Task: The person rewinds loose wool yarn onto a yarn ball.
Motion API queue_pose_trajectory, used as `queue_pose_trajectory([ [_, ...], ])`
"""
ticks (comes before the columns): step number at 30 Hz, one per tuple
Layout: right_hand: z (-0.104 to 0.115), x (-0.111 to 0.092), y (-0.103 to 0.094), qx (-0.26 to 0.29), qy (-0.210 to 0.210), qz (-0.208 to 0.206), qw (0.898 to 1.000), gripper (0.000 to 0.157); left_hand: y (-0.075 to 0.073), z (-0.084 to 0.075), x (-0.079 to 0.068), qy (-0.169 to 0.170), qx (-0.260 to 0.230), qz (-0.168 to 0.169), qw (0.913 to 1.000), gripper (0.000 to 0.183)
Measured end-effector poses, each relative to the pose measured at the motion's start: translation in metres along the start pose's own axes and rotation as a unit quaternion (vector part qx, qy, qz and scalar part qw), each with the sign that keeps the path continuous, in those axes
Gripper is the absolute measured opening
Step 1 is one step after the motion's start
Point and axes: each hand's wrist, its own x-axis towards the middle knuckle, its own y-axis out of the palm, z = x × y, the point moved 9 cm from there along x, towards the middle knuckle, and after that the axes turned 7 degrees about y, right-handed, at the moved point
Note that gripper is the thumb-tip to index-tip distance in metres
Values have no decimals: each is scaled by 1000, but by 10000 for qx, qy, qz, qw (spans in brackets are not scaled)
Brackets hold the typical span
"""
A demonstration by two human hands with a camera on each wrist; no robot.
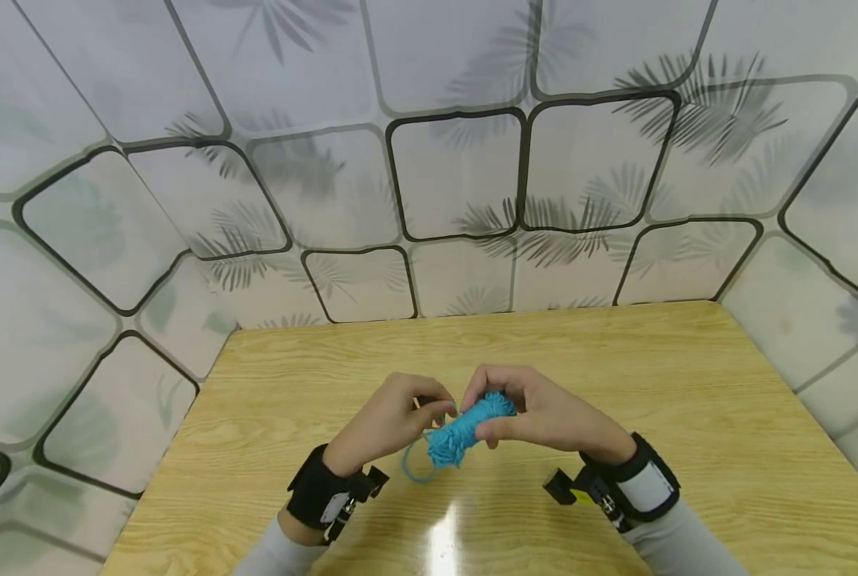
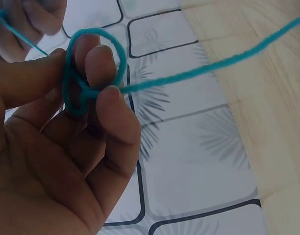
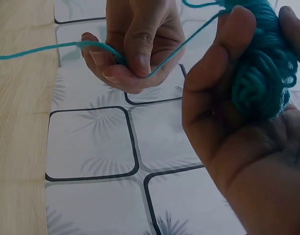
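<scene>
A small skein of blue yarn [image 1: 464,432] is held at a slant in my right hand [image 1: 544,408], between the thumb and curled fingers. Just to its left, my left hand [image 1: 389,420] pinches a strand drawn from the skein. In the left wrist view, a small yarn loop [image 2: 122,58] stands around the fingertips, and a loose tail [image 2: 213,69] runs off to the right. A thin taut strand [image 3: 182,46] joins the hands in the right wrist view. Below the left hand, a slack curve of yarn [image 1: 409,474] hangs beside the skein.
Both hands are above a light wood-grain table [image 1: 292,360]. A white wall covering [image 1: 457,176] with dark outlines and leaf prints rises behind it and at both sides. Black wrist straps with small cameras sit on the left wrist [image 1: 321,492] and right wrist [image 1: 640,484].
</scene>
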Motion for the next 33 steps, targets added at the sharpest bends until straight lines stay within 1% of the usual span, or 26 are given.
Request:
queue_pose_trajectory([
  [3,-4,0,1,-226,299,-38,9993,16,-7,1,0,-54,158,-65,9998,14],
  [7,-9,0,3,-626,524,-96,9966,16,-16,0,0,-85,372,-248,9990,15],
  [12,-17,2,1,-1274,771,-262,9885,16,-28,-8,-1,-13,525,-499,9974,15],
  [15,-22,3,-3,-1819,964,-469,9775,19,-34,-16,-1,4,597,-577,9966,15],
  [18,-26,5,-9,-2390,1110,-709,9620,21,-37,-24,-3,31,648,-592,9961,14],
  [20,-27,5,-14,-2651,1201,-883,9526,20,-37,-29,-3,77,660,-595,9960,14],
  [22,-28,6,-19,-2800,1285,-1062,9454,19,-36,-33,-5,110,644,-583,9962,13],
  [27,-30,7,-30,-2902,1402,-1642,9323,19,-33,-41,-8,91,601,-526,9968,11],
  [30,-27,5,-38,-2962,1382,-2095,9216,20,-32,-45,-9,74,565,-525,9970,12],
  [33,-22,3,-45,-3003,1267,-2530,9109,22,-29,-47,-10,66,469,-519,9975,12],
])
